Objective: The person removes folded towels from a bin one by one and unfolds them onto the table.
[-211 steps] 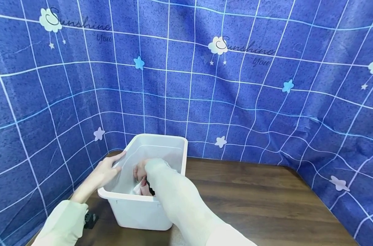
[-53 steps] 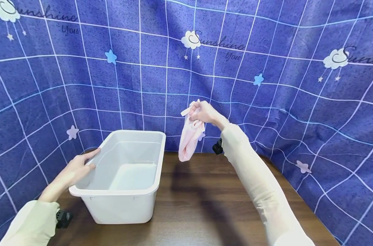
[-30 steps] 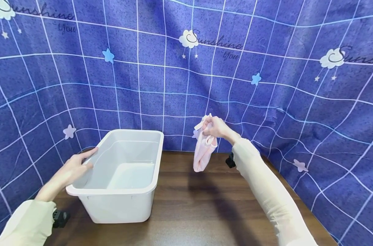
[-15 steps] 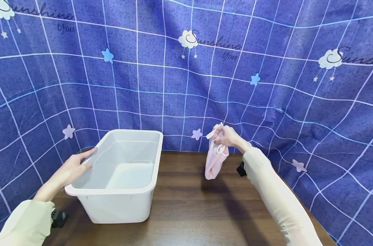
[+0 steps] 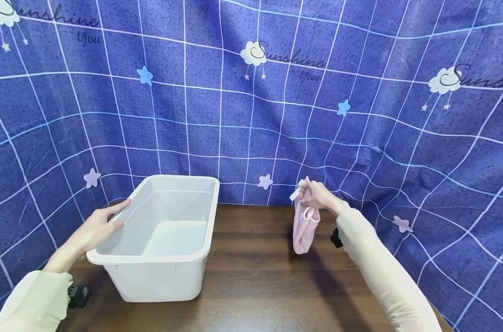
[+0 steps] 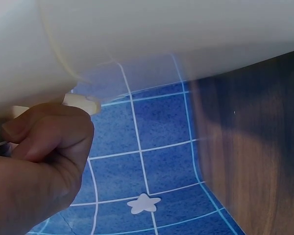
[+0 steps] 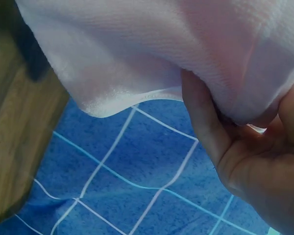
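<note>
My left hand [image 5: 97, 229] grips the left rim of a white plastic tub [image 5: 168, 281] that stands on the table. In the left wrist view the fingers of that hand [image 6: 54, 142] are curled at the tub's rim [image 6: 95, 104]. Out to the right, my right hand [image 5: 319, 196] pinches a folded pink towel [image 5: 304, 233] near its top. The towel hangs down just above or against the table; I cannot tell which. It has white edging and a white tag [image 5: 294, 194]. Its soft, textured fabric [image 7: 137, 54] fills the upper part of the right wrist view.
The brown wooden table [image 5: 251, 276] extends between the tub and the towel and toward me. A blue grid-patterned curtain [image 5: 218, 115] with clouds and stars closes off the back and both sides.
The right hand took the pink towel out of the tub, carried it right and has since lowered it toward the table. The left hand stays on the tub's rim.
</note>
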Action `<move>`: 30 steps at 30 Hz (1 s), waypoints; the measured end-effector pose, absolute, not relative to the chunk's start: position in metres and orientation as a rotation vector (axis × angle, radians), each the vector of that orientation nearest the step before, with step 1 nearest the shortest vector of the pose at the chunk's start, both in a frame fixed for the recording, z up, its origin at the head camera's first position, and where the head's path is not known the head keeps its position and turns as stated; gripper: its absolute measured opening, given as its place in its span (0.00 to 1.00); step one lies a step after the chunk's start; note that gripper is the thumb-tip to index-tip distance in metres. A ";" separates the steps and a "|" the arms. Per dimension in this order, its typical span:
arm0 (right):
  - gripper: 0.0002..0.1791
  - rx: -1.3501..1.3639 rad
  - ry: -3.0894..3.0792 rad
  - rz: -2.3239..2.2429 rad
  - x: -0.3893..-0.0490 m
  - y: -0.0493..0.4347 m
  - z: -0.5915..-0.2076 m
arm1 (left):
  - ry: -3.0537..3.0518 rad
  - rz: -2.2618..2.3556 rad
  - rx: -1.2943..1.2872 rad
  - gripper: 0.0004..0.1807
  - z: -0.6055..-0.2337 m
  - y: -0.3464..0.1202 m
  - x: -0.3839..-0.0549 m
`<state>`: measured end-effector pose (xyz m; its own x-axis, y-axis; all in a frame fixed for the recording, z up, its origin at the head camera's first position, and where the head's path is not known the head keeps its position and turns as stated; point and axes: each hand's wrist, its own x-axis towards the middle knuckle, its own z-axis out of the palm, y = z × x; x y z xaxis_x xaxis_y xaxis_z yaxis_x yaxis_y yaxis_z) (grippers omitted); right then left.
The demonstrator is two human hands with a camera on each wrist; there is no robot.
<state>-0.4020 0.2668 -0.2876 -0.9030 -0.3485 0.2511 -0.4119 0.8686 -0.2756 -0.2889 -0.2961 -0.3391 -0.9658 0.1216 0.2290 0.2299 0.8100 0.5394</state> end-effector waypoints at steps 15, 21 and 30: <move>0.08 0.693 -2.877 0.484 -0.411 0.239 -0.338 | -2.812 -0.868 -0.274 0.34 -0.339 -0.295 -0.290; 0.08 0.718 -2.912 0.497 -0.415 0.221 -0.355 | -2.818 -0.873 -0.269 0.34 -0.339 -0.296 -0.291; 0.07 0.765 -2.942 0.458 -0.417 0.195 -0.374 | -2.823 -0.891 -0.255 0.34 -0.339 -0.295 -0.290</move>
<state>-0.4170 0.1955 -0.3738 -0.8739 -0.4660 0.1382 -0.4859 0.8318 -0.2682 -0.2905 -0.2951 -0.3387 -0.9709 0.1113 0.2120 0.2129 0.8070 0.5509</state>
